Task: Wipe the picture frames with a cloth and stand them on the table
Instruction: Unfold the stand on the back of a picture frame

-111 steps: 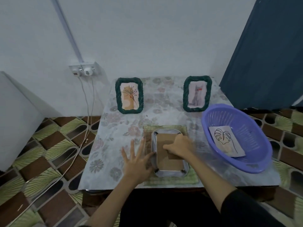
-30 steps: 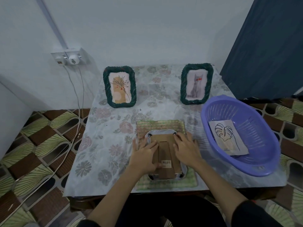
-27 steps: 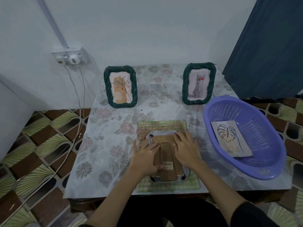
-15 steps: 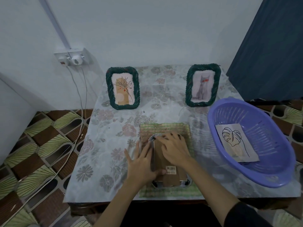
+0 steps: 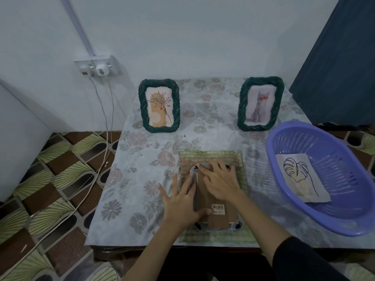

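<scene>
hands point(image 5: 203, 191) flat on, apparently, face-down frame point(image 5: 218, 207)

Under my hands, the only printed thing I can find is a small white barcode sticker point(image 5: 218, 209) on the brown cardboard back of the frame point(image 5: 215, 201) lying face down in front of me. Its black bars show plainly (there seem to be digits beneath them), but they are too small and blurred for me to read. No other lettering is legible.
</scene>
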